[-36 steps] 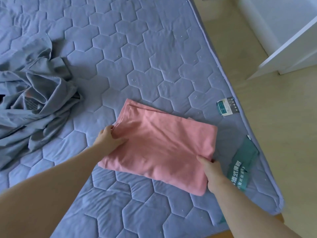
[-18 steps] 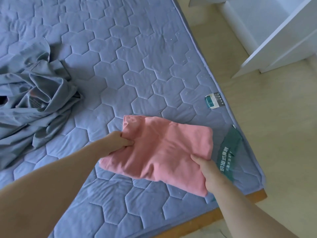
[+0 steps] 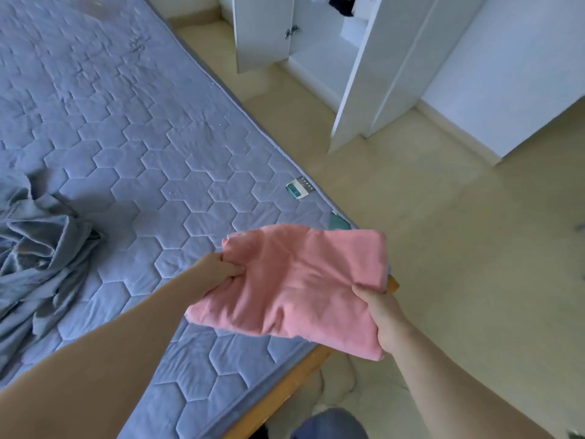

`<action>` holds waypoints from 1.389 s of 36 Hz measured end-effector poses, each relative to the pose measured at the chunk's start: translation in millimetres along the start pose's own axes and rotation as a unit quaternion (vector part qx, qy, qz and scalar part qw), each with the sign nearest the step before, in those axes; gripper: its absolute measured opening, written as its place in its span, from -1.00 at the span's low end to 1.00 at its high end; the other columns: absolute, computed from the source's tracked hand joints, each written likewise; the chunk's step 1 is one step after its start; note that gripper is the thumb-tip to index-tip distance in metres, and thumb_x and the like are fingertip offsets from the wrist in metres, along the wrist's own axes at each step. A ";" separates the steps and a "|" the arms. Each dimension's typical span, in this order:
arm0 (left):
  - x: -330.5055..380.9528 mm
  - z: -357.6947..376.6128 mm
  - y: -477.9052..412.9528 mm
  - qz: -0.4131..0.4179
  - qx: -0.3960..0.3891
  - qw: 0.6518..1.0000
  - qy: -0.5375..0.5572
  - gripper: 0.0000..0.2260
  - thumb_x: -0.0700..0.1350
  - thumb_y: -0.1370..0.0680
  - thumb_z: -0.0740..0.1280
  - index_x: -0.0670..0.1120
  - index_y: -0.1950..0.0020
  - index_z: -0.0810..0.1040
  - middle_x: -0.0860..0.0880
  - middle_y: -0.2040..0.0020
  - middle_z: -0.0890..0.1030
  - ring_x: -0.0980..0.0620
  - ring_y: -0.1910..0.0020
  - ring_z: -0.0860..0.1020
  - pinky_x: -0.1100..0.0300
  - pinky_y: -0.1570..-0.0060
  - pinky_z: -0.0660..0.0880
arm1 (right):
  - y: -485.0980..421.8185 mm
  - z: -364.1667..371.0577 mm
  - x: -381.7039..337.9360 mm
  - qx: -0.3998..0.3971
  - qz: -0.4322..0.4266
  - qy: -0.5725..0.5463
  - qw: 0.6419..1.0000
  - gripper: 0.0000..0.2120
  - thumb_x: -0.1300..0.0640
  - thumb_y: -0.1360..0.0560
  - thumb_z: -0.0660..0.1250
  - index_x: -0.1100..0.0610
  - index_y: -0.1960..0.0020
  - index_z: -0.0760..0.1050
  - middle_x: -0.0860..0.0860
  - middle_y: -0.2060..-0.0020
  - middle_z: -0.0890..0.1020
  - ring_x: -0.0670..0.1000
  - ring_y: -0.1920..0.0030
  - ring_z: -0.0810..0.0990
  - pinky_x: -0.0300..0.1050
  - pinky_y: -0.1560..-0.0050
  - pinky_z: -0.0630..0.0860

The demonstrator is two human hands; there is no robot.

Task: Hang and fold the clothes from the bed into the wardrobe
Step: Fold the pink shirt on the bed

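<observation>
**Folded Pink Cloth Held in 2 Hands**

A person holds a folded pink cloth (image 3: 297,286) in the lower middle of the frame. It is up off the bed (image 3: 133,147), over the bed's near corner and the floor (image 3: 474,248).

The left hand (image 3: 218,270) grips the cloth's left edge. Its fingers are curled tight and bunch the cloth into a small fold. The right hand (image 3: 380,315) grips the lower right edge. The thumb lies on top of the cloth and the other fingers are hidden under it, so how they lie cannot be told.

The bed has a blue cover with 6-sided stitched shapes. At the left of the frame a crumpled grey-blue garment (image 3: 38,248) lies on the bed, well apart from the pink cloth. A small white and green tag (image 3: 299,188) sits near the bed's right edge. A bit of a green label (image 3: 338,221) peeks out just behind the pink cloth.

At the top of the frame stands a white wardrobe (image 3: 316,58) with its doors open. Something dark (image 3: 343,4) hangs inside at the very top; it is too blurred to tell what it is.
</observation>
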State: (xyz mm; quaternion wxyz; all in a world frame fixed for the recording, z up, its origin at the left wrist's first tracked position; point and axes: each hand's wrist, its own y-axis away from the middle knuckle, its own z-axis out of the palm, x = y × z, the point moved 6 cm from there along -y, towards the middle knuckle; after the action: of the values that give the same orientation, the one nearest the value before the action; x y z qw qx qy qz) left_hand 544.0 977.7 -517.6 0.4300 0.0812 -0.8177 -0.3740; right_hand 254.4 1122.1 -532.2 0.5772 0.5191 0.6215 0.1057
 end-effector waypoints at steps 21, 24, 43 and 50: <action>271.5 271.2 88.7 0.158 -0.048 0.984 -0.062 -0.85 -0.21 -0.45 0.41 -0.12 -0.01 0.60 -0.09 0.02 0.64 -0.07 0.02 0.57 0.10 -0.10 0.42 | 5.0 -362.8 -8.0 0.058 -0.059 -0.169 0.982 -0.58 0.09 -0.41 0.42 0.20 -0.23 0.47 0.17 -0.06 0.61 0.17 -0.09 0.57 0.09 -0.26 0.43; 303.9 305.9 98.0 0.169 -0.048 0.983 -0.057 -0.77 -0.21 -0.45 0.40 -0.16 -0.10 0.60 -0.13 -0.03 0.64 -0.12 -0.06 0.57 -0.01 -0.22 0.42 | -2.1 -410.3 -20.6 0.063 -0.078 -0.167 0.981 -0.59 0.10 -0.43 0.40 0.21 -0.23 0.47 0.18 -0.05 0.61 0.17 -0.07 0.56 0.05 -0.23 0.44; 515.3 348.4 21.0 0.195 0.032 0.980 0.031 -0.86 -0.25 -0.37 0.45 -0.04 0.28 0.55 0.03 0.36 0.61 0.02 0.27 0.56 0.23 0.35 0.36 | -109.6 -534.1 -221.3 0.016 -0.176 -0.160 0.971 -0.73 0.14 -0.45 0.38 0.15 -0.13 0.50 0.12 0.08 0.64 0.11 0.11 0.59 -0.13 0.19 0.44; 621.6 318.8 -46.7 0.204 0.041 0.976 0.060 -0.90 -0.24 -0.38 0.45 -0.07 0.22 0.56 -0.03 0.27 0.64 -0.02 0.21 0.58 0.19 0.30 0.40 | -172.1 -537.8 -353.0 -0.016 -0.212 -0.145 0.966 -0.80 0.13 -0.45 0.38 0.14 -0.06 0.53 0.11 0.12 0.66 0.11 0.12 0.60 -0.10 0.21 0.45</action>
State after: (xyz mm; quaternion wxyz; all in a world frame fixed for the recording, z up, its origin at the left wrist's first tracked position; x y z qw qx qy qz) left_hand -92.0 835.0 -261.8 0.5418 -0.0469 -0.8044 -0.2390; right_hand -352.9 1027.4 -276.0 0.6784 0.3758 0.6255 -0.0858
